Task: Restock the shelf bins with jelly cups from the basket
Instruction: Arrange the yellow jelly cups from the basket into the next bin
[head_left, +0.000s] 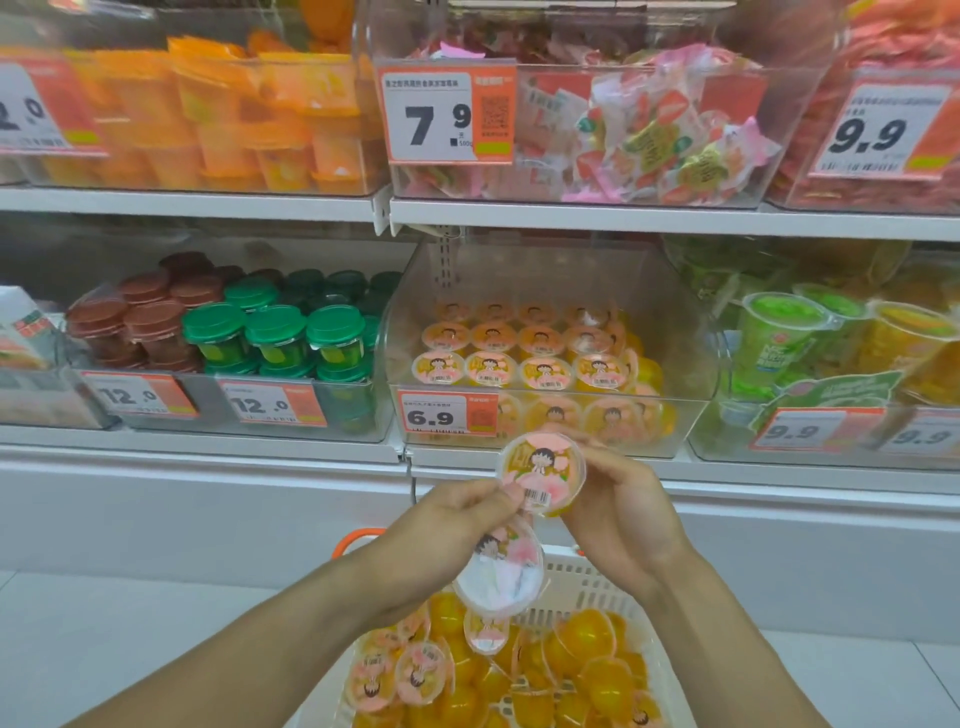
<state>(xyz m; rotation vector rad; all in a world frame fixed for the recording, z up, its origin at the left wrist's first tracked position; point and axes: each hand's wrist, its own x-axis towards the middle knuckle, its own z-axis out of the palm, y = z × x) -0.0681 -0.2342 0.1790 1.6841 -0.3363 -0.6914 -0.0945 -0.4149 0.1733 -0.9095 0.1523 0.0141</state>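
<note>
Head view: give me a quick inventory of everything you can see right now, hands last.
Held jelly cups: at least two, pink lids, between the hands.
Basket: one, white, orange handle, bottom centre, full of orange jelly cups.
6.9 bin: one, clear, lower shelf centre, rows of matching cups.
Lidded cups: many, green and brown, lower left bin.
7.9 bin: one, clear, upper shelf, pink wrapped sweets.
Left hand: pinches a cup.
Right hand: grips the top cup.

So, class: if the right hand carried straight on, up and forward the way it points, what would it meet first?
Probably the front wall of the clear bin tagged 6.9; the right hand holds a jelly cup just below it, though depth is unclear.
</note>
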